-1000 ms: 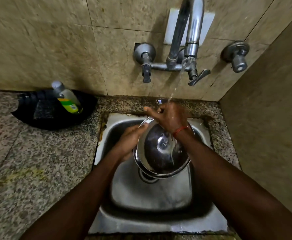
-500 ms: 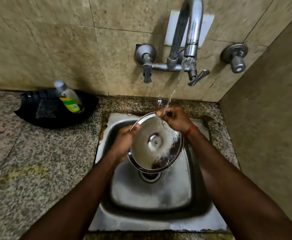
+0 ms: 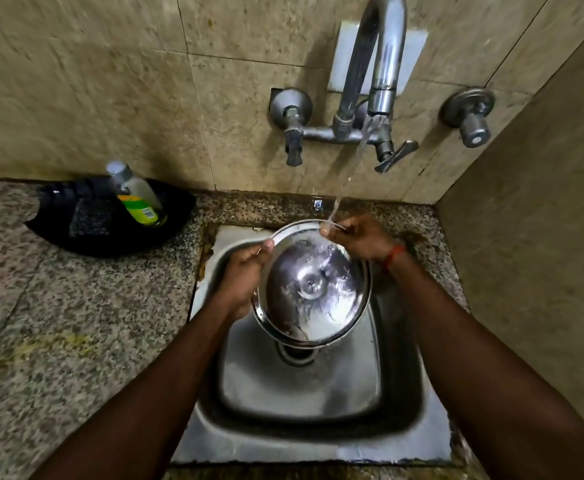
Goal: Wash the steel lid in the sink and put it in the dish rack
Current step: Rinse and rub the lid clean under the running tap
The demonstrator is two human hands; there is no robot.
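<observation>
Steel lid hangs tilted above the sink, held over the drain with its inner, concave side turned up toward the camera; a small round boss shows at its centre and water sheets across the shiny surface. The left hand grips the lid's left rim, its fingers curled and clenched around the edge with the thumb lying on the upper face. The right hand pinches the far upper rim, fingertips closed on the metal right where the stream lands; a red thread band circles that wrist. Both forearms reach in from the bottom of the view and meet over the basin.

Water falls in a thin slanting stream from the spout of the wall faucet, a tall curved steel pipe mounted on beige tiles. A tap handle sits to its left, a lever just below the spout, and a separate round valve further right near the corner.

The sink is a square steel basin sunk into a speckled granite tabletop, with rust-coloured staining along its left rim. On the tabletop to the far left, against the wall, lies a black tray holding a bottle with a yellow-green label, leaning toward the left, well apart from the hands.
</observation>
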